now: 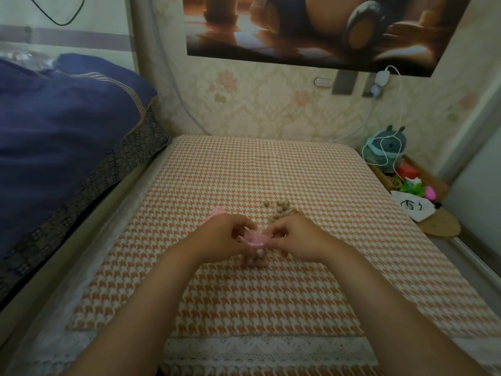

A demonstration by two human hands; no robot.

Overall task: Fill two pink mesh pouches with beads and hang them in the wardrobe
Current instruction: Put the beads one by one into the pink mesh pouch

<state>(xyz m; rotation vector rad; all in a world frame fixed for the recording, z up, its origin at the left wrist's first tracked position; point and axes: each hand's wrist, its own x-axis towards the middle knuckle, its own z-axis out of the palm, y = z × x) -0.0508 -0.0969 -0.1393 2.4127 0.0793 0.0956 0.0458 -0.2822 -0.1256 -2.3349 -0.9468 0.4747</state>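
A pink mesh pouch stands on the orange houndstooth table cover, its lower part bulging with tan beads. My left hand pinches the pouch's ruffled top from the left. My right hand pinches the same top from the right. Behind my hands lies a small heap of loose tan beads. A second pink pouch peeks out just behind my left hand, mostly hidden.
A bed with a navy quilt runs along the left. At the right, a low wooden shelf carries a grey plush toy, a white drawstring bag and colourful bits. A white cable hangs from a wall charger.
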